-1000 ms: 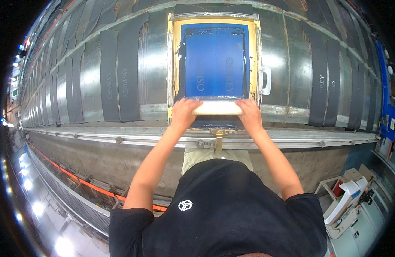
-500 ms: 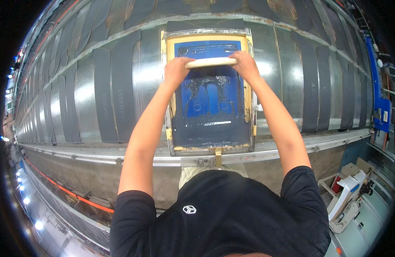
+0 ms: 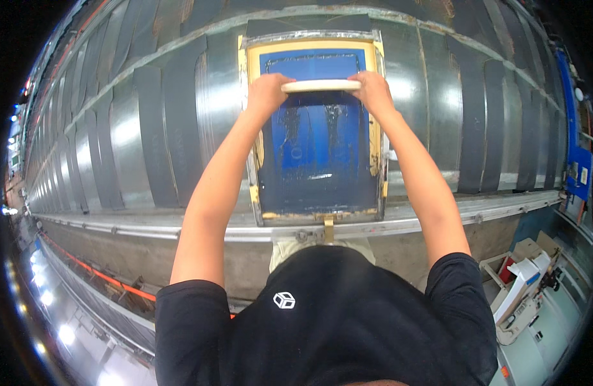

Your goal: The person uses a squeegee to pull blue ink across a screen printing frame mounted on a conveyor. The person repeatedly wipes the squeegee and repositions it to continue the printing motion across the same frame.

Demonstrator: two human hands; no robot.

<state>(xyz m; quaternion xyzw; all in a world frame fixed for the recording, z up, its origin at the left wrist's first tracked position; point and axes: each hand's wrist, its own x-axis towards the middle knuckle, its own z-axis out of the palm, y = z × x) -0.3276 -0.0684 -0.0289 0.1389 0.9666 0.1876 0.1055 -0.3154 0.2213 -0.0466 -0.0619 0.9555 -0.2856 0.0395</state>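
Note:
Both my hands grip a pale squeegee handle held crosswise over the far half of a screen-printing frame. My left hand is closed round its left end, my right hand round its right end. The squeegee lies roughly level from left to right; its blade edge is hard to make out below the handle. Under it, the screen mesh is blue with streaks and a film of dark, wet ink. The screen frame has metal sides with yellowish inner edges and sits on the long table.
A long metal-topped table carries rows of dark fabric pieces left and right of the frame. Along its near edge runs a metal rail. Beyond the right end stands blue equipment; a white machine is at lower right.
The ink on the middle of the mesh looks thinner and smoother, with more blue showing. The whole view has shifted slightly. Both hands keep their hold on the squeegee.

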